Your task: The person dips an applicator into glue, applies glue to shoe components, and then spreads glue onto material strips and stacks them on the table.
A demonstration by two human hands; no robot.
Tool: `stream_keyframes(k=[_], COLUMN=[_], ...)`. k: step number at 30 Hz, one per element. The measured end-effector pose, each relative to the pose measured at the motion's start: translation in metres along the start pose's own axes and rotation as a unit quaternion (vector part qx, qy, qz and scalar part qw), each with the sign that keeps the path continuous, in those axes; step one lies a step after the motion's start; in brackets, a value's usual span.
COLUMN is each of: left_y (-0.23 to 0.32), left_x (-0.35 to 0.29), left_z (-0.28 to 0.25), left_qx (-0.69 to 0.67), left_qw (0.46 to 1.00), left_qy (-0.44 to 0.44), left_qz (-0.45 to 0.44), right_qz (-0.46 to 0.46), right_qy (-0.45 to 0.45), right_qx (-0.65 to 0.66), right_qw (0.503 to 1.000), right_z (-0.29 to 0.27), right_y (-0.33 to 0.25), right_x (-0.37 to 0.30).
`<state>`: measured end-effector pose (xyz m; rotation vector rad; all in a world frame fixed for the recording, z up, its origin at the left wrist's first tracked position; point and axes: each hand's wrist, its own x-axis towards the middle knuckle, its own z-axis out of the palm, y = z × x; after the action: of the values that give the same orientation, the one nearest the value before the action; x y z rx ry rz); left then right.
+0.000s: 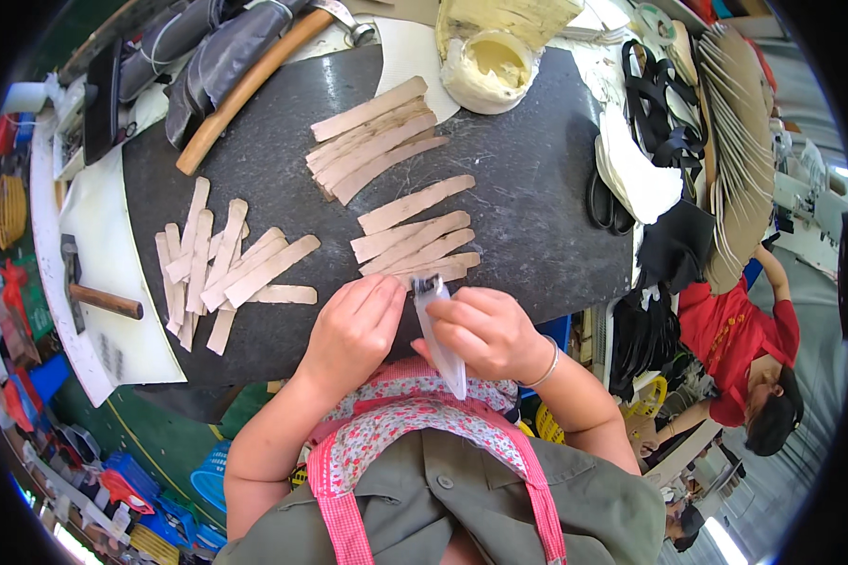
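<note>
Across the dark worktop (pixel 546 217), left edge first: a hammer (pixel 108 300), head toward the far side, wooden handle pointing in at you. Next, a loose, crossed heap of beige strips (pixel 273 271), lying flat at mixed angles. They look thin and should be light, stiff enough to lift by one end yet bendy along their length. Take each by a rounded tip or by its long edges; overlapping ones may drag a neighbour along.

Your left hand (pixel 353 325) sits at the near edge, fingers bent and drawn together by the lowest strips of the near bunch; whether they pinch one, you can't tell, as the tips hide it. Farther off, a tighter bunch (pixel 377 148) overlaps closely, so peel from the top. The near bunch (pixel 415 245) fans out, its strips easier to part.

Your right hand (pixel 485 330) has its fingers closed around a flat white tool (pixel 450 365), dark end by the strips. It is probably light and rigid; hold it well back from the dark end. Beyond stands a pot (pixel 481 100), its rim crusted pale yellow; judge the contents sticky, and keep your fingers off that rim.
</note>
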<state>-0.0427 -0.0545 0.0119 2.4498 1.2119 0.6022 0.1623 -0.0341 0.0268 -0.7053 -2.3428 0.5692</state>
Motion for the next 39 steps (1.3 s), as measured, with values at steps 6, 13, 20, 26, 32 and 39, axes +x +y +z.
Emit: stream_keyframes(k=[6,13,20,26,32,39], left_y=[-0.008,-0.029,0.004,-0.016,-0.035,0.009], left_x=[-0.02,-0.052,-0.009,-0.026,-0.047,-0.005], left_z=[-0.004,-0.023,0.004,-0.024,-0.037,0.007], left_qx=[0.061,0.127,0.029,0.16,0.157,-0.001], left_qw=[0.995,0.978,0.998,0.975,0.935,1.0], left_qy=[0.076,0.124,0.063,0.148,0.152,0.006], left_qz=[0.038,-0.109,-0.011,-0.046,-0.279,-0.016], right_qz=[0.049,0.097,0.085,0.079,0.074,0.042], right_qy=[0.103,0.122,0.077,0.056,0.035,-0.002], right_qx=[-0.005,-0.083,-0.075,-0.086,-0.097,-0.094], right_qw=[0.993,0.984,0.991,0.992,0.992,0.995], right_z=[-0.03,-0.037,-0.021,-0.02,-0.018,-0.019], right_y=[0.001,0.014,0.013,0.011,0.008,0.003], right_x=[-0.006,-0.02,-0.017,-0.02,-0.026,-0.022])
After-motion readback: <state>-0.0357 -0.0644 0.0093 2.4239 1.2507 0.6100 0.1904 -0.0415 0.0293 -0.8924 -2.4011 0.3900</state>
